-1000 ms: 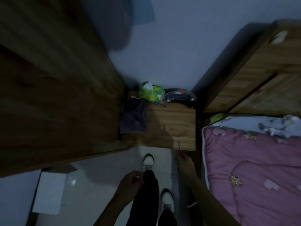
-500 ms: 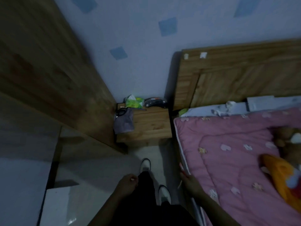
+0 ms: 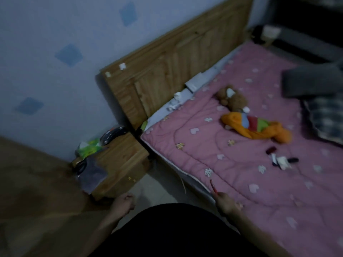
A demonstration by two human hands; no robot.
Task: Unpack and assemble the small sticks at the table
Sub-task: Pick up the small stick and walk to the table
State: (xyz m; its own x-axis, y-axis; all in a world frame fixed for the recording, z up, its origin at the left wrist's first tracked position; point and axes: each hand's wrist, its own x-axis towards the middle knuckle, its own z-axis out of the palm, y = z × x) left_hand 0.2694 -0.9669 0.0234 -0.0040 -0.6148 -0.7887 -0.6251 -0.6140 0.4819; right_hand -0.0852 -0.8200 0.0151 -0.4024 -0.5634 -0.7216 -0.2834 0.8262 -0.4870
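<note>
The right hand [image 3: 225, 201] pinches a thin red stick [image 3: 213, 186], which points up over the edge of the pink quilt [image 3: 232, 173] just ahead of it. The left hand [image 3: 123, 202], well apart from the right, is curled into a loose fist; whether it holds anything cannot be told. Just beyond the left hand stands a wooden desk [image 3: 126, 154] carrying a dark cloth [image 3: 92, 175] and a green packet [image 3: 89, 148]. Farther out past the right hand, on the quilt, lie small dark and white items [image 3: 282, 161], an orange soft toy [image 3: 256, 127] and a brown teddy [image 3: 234, 100]. A wooden headboard [image 3: 176, 71] rises behind.
</note>
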